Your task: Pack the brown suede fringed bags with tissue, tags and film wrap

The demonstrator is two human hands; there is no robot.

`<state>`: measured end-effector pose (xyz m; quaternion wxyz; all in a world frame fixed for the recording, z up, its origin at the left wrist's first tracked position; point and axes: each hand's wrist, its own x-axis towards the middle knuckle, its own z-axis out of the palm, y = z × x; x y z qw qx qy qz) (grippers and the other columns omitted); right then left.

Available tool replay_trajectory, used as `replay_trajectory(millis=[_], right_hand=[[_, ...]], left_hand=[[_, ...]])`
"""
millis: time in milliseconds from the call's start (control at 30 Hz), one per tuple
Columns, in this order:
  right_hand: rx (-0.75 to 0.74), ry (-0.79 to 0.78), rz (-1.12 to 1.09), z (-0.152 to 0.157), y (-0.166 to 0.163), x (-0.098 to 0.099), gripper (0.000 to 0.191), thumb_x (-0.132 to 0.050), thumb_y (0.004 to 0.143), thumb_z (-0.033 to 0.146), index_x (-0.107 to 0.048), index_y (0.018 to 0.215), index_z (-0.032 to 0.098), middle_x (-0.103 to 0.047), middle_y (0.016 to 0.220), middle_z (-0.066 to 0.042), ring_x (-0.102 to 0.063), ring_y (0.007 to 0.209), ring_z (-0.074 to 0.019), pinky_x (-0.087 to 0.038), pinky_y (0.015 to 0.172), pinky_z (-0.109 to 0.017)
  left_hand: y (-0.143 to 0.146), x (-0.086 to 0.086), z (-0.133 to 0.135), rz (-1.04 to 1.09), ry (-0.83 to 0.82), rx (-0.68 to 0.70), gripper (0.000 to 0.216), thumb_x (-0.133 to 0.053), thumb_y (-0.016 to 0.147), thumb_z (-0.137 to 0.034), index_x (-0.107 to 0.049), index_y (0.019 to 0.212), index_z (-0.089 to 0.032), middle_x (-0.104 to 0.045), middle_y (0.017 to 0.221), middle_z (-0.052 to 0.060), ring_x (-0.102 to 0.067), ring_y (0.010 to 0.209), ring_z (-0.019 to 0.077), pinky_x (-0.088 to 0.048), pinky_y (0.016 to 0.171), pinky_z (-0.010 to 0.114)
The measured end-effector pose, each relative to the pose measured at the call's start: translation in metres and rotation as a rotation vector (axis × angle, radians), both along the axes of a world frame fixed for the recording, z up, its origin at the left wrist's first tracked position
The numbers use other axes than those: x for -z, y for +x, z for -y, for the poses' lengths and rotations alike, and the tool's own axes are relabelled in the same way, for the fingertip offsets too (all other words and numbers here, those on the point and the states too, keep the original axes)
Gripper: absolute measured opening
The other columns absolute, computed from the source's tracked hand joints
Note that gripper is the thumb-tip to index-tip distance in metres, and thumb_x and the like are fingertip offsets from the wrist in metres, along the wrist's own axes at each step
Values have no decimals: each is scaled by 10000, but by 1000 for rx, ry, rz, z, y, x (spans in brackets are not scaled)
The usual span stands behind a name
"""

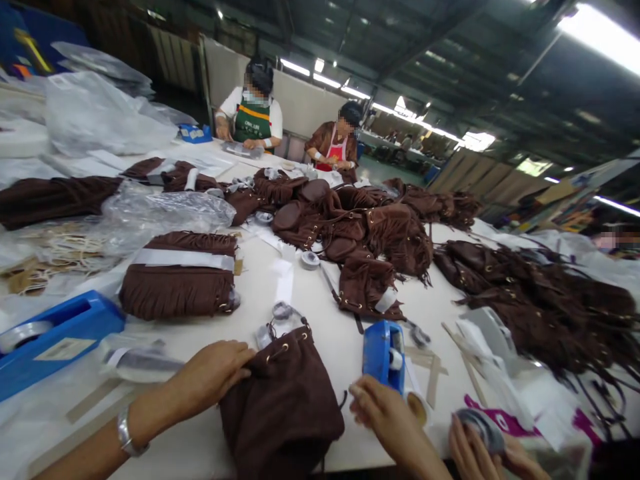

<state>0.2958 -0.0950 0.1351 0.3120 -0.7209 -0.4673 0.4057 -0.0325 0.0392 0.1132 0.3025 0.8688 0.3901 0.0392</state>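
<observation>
A brown suede drawstring bag (285,407) lies at the near edge of the white table (330,333). My left hand (210,377) rests on the bag's upper left rim, fingers together and curled over the edge. It wears a metal bracelet at the wrist. My right hand (387,420) is just right of the bag, at the foot of a small blue tape dispenser (384,353). Its fingers are pressed together with a pale bit at the tips that I cannot make out.
Another person's hands (480,447) hold a tape roll at the bottom right. A large blue tape dispenser (55,340) sits at the left. A banded fringed bag (177,277) and heaps of brown fringed bags (360,227) cover the middle and right. Two aproned workers (255,113) sit at the far end.
</observation>
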Motion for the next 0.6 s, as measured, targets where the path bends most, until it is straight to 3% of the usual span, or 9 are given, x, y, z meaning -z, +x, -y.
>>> replay_trajectory(millis=[67,167,233,300,367,433,500,600], right_hand=[[-98,98,186,-18,-11,-10,396,-654,835,515,-694,1122,244,-748,1013,-86,-702,942,-273,-549,858,-408],[-278,323,421,-22,-61,-1,736,-737,766,556,-538,1401,241,-550,1429,-138,-495,1327,-375,-409,1098,-521],[-346,426,526,-15,-103,15,880,-783,718,533,-466,1464,191,-484,1476,-185,-443,1352,-443,-359,1111,-607],[-344,454,639,-11,-134,28,795,-733,791,390,-427,1484,151,-470,1472,-228,-460,1329,-466,-341,1086,-665],[-282,427,735,-17,-147,28,750,-681,819,300,-403,1486,100,-440,1480,-265,-471,1316,-469,-346,1068,-672],[-181,339,786,-30,-137,13,653,-620,845,249,-439,1452,88,-518,1418,-263,-558,1232,-430,-431,1009,-601],[-75,231,783,-45,-108,-13,466,-513,885,178,-551,1347,137,-683,1197,-191,-674,1033,-342,-513,880,-465],[34,230,653,-57,-49,-54,328,-451,912,188,-676,1149,211,-743,938,-81,-696,877,-261,-499,788,-345]], left_hand=[[2,1,4,30,-23,-72,245,-438,950,-338,-663,980,-242,-698,987,45,-635,938,218,-450,839,303],[8,-4,4,97,-116,-138,245,-429,957,-377,-638,958,-249,-708,941,19,-649,913,215,-455,804,292],[18,-10,1,147,-157,-176,234,-458,937,-382,-627,1043,-260,-725,963,11,-663,936,222,-465,819,296],[35,-19,-6,180,-150,-220,325,-498,899,-344,-582,1200,-255,-731,1089,34,-665,1024,237,-473,877,316],[59,-29,-14,195,-110,-238,473,-509,865,-282,-515,1333,-213,-684,1254,88,-633,1149,256,-457,963,348],[89,-44,-23,206,-67,-210,523,-510,851,-252,-507,1364,-153,-646,1319,143,-606,1207,276,-437,1010,370],[116,-67,-31,247,-28,-152,508,-503,870,-267,-524,1355,-120,-677,1257,164,-625,1174,280,-447,999,368],[136,-112,-34,364,71,-75,538,-465,927,-318,-445,1428,-124,-697,1210,140,-639,1135,252,-454,992,346]])
